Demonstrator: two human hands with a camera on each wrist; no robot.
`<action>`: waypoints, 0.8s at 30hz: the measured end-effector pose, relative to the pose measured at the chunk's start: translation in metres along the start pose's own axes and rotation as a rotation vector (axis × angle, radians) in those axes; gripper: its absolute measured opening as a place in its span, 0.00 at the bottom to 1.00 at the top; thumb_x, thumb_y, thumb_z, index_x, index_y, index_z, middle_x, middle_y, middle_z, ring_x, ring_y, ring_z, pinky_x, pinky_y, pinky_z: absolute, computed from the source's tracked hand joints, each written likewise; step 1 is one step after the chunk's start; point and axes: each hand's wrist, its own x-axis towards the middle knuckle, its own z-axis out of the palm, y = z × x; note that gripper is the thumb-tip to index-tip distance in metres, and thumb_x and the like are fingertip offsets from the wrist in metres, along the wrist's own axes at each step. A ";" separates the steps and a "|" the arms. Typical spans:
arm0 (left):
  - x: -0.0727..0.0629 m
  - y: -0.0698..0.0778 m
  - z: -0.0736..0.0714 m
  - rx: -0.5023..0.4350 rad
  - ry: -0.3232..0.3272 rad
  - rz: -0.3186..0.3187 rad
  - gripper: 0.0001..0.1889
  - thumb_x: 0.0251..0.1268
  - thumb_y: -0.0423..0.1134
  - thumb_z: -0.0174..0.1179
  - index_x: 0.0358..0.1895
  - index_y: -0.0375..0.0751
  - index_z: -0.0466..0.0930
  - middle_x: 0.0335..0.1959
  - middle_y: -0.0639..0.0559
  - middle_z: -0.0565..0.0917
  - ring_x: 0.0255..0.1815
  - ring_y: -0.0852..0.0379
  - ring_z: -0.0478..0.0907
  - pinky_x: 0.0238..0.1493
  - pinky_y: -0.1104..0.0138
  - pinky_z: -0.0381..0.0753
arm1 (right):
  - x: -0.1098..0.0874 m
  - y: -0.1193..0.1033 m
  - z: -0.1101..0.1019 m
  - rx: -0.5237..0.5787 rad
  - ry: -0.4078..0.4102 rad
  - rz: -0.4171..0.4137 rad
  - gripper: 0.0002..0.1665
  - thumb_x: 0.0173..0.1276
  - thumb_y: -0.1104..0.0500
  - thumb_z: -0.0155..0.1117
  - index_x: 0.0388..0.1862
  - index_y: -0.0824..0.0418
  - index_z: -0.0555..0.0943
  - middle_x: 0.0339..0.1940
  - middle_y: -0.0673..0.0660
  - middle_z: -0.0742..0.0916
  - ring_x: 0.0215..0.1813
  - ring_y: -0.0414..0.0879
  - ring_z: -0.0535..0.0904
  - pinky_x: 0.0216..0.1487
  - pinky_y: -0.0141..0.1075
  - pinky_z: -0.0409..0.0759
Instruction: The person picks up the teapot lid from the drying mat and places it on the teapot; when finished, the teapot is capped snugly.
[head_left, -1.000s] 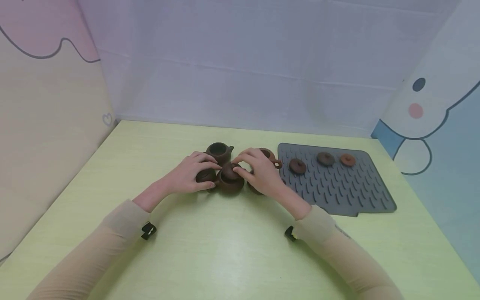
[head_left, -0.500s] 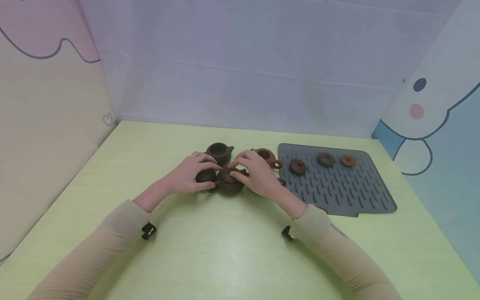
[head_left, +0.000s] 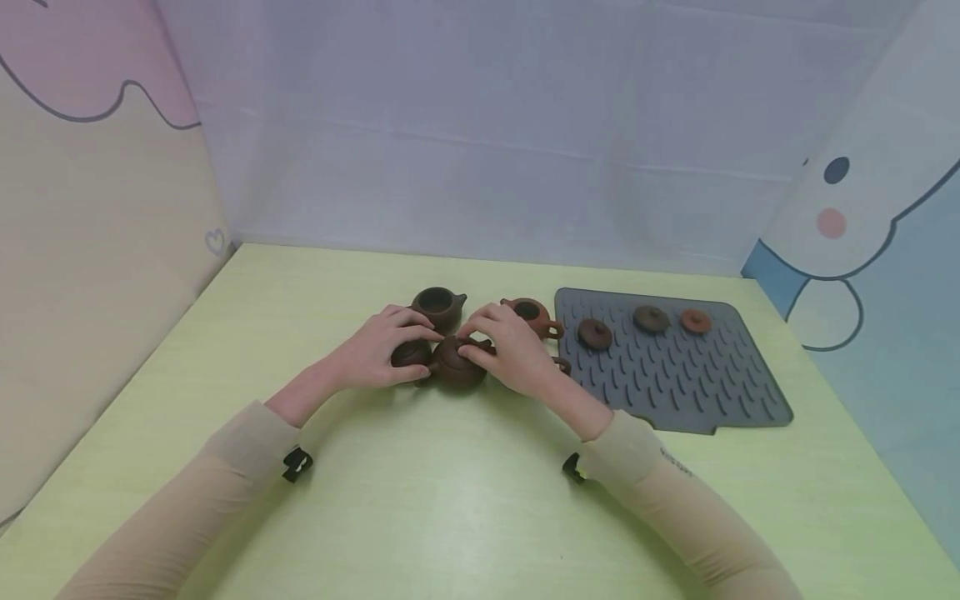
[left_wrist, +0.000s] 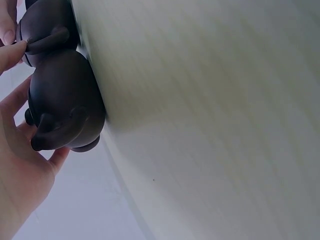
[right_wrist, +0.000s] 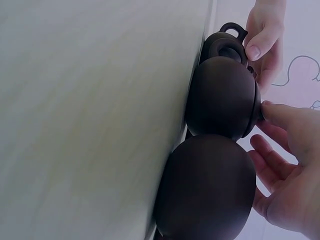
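A dark brown clay teapot (head_left: 457, 372) stands in the middle of a cluster, its lid (right_wrist: 254, 117) seated on its opening. My right hand (head_left: 513, 350) pinches the lid's knob between thumb and forefinger, as the right wrist view shows. From the left, my left hand (head_left: 375, 348) reaches over a second dark teapot (left_wrist: 65, 97), with lid on. Its thumb (left_wrist: 12, 55) is at the handle (left_wrist: 47, 42) of the middle teapot, forefinger close by on the other side. Another dark teapot (right_wrist: 207, 190) sits under my right hand, mostly hidden in the head view.
Behind stand an open dark teapot (head_left: 437, 307) and an open reddish teapot (head_left: 530, 313). On the right lies a grey ridged mat (head_left: 675, 375) bearing a dark brown lid (head_left: 595, 334), a grey-brown lid (head_left: 651, 318) and a reddish lid (head_left: 696, 321). Walls border the pale table (head_left: 450, 500).
My right hand has lowered the tilted lid until it sits flat on the middle teapot, moving slightly toward me. My left hand has stayed in place.
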 end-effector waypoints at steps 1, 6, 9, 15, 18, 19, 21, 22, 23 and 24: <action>0.000 0.000 0.000 0.003 -0.001 -0.002 0.24 0.59 0.50 0.66 0.58 0.49 0.82 0.60 0.44 0.79 0.65 0.41 0.69 0.63 0.42 0.69 | 0.000 0.000 0.000 -0.001 0.000 -0.001 0.09 0.69 0.52 0.66 0.45 0.52 0.85 0.49 0.53 0.84 0.54 0.48 0.78 0.54 0.42 0.78; 0.000 0.003 0.000 0.018 0.009 -0.005 0.25 0.60 0.54 0.66 0.59 0.50 0.81 0.61 0.46 0.78 0.65 0.43 0.69 0.63 0.43 0.69 | -0.004 0.001 -0.003 0.001 0.008 -0.009 0.13 0.68 0.52 0.68 0.49 0.53 0.84 0.50 0.54 0.84 0.55 0.49 0.78 0.65 0.45 0.75; 0.001 0.004 0.001 0.023 0.021 -0.005 0.27 0.60 0.56 0.66 0.61 0.50 0.79 0.62 0.47 0.77 0.65 0.44 0.68 0.65 0.44 0.68 | -0.008 0.003 -0.005 0.002 0.005 0.003 0.15 0.67 0.51 0.68 0.51 0.54 0.84 0.51 0.54 0.84 0.56 0.50 0.78 0.69 0.46 0.72; 0.006 0.006 0.003 0.057 0.046 0.019 0.28 0.61 0.56 0.65 0.62 0.50 0.78 0.62 0.48 0.77 0.65 0.45 0.68 0.65 0.45 0.68 | -0.018 0.009 -0.013 0.004 0.000 0.046 0.18 0.67 0.51 0.69 0.53 0.55 0.83 0.54 0.54 0.83 0.59 0.51 0.77 0.61 0.45 0.77; 0.009 0.009 0.004 0.075 0.065 0.041 0.27 0.61 0.57 0.65 0.61 0.49 0.79 0.61 0.48 0.77 0.64 0.46 0.68 0.63 0.47 0.69 | -0.024 0.013 -0.017 0.011 0.012 0.063 0.18 0.67 0.52 0.69 0.53 0.54 0.83 0.54 0.54 0.83 0.60 0.51 0.77 0.61 0.46 0.77; 0.011 0.010 0.004 0.081 0.070 0.048 0.27 0.61 0.57 0.65 0.61 0.49 0.79 0.61 0.48 0.77 0.64 0.46 0.69 0.63 0.47 0.69 | -0.025 0.014 -0.019 0.013 0.019 0.065 0.18 0.67 0.52 0.69 0.53 0.54 0.83 0.54 0.54 0.83 0.60 0.51 0.77 0.61 0.46 0.76; 0.014 0.012 0.005 0.087 0.077 0.062 0.28 0.61 0.57 0.65 0.61 0.48 0.79 0.61 0.48 0.77 0.64 0.46 0.69 0.62 0.47 0.69 | -0.028 0.016 -0.021 0.016 0.029 0.067 0.18 0.66 0.52 0.69 0.53 0.54 0.83 0.53 0.54 0.83 0.59 0.51 0.77 0.61 0.47 0.76; 0.015 0.013 0.005 0.089 0.080 0.067 0.28 0.61 0.57 0.64 0.61 0.48 0.79 0.61 0.48 0.77 0.64 0.46 0.69 0.62 0.47 0.69 | -0.030 0.017 -0.022 0.018 0.033 0.068 0.17 0.66 0.52 0.69 0.53 0.54 0.83 0.53 0.54 0.83 0.58 0.50 0.77 0.60 0.47 0.76; 0.016 0.014 0.006 0.090 0.083 0.072 0.28 0.61 0.57 0.64 0.61 0.47 0.79 0.61 0.47 0.77 0.64 0.46 0.69 0.63 0.47 0.69 | -0.031 0.019 -0.024 0.020 0.037 0.067 0.18 0.66 0.52 0.70 0.53 0.54 0.83 0.53 0.54 0.83 0.58 0.50 0.77 0.60 0.47 0.76; 0.018 0.015 0.006 0.091 0.086 0.079 0.28 0.61 0.57 0.64 0.61 0.47 0.79 0.61 0.47 0.77 0.65 0.46 0.69 0.63 0.47 0.69 | -0.032 0.020 -0.025 0.021 0.041 0.067 0.18 0.66 0.53 0.70 0.53 0.54 0.83 0.53 0.54 0.83 0.58 0.50 0.77 0.60 0.47 0.76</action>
